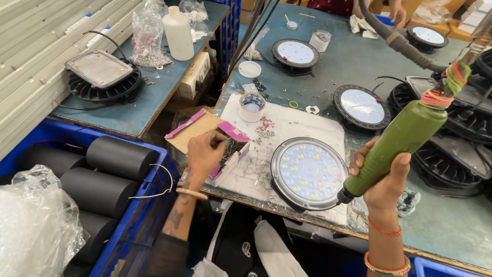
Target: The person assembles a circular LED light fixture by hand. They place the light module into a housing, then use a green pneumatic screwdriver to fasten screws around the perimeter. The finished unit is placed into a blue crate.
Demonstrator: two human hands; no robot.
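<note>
A: What is seen nearest, at the bottom of the frame?

B: The right hand [382, 177] is wrapped tightly around a green electric screwdriver [397, 143], whose tip is held at the lower right rim of a round lamp [309, 173] lying face up on a white mat [287, 128] in the centre of the frame. The left hand [204, 154] is set at an open pink cardboard box of screws [230, 149], left of centre; its fingertips are pinched together, though whether a screw is held cannot be told.

A: What could go wrong there?

B: The box is perched at the table edge [246, 197], just beside the drop. It could be tipped by the hand, and the screws would probably be spilled into the blue crate [148, 205] of black cylinders below.

A: And at the lamp?

B: The screwdriver is held at a slant. If the tip were let slip, the clear face could be scratched, it is judged. The lamp itself overhangs the edge slightly and might be pushed off.

A: Further up?

B: Loose screws [265, 127] are scattered on the mat beside a roll of tape [252, 106]; they could be swept away by a sleeve. More lamps [362, 107] lie at the upper right, near a hanging hose [405, 46] by which the screwdriver's cable could be snagged.
</note>
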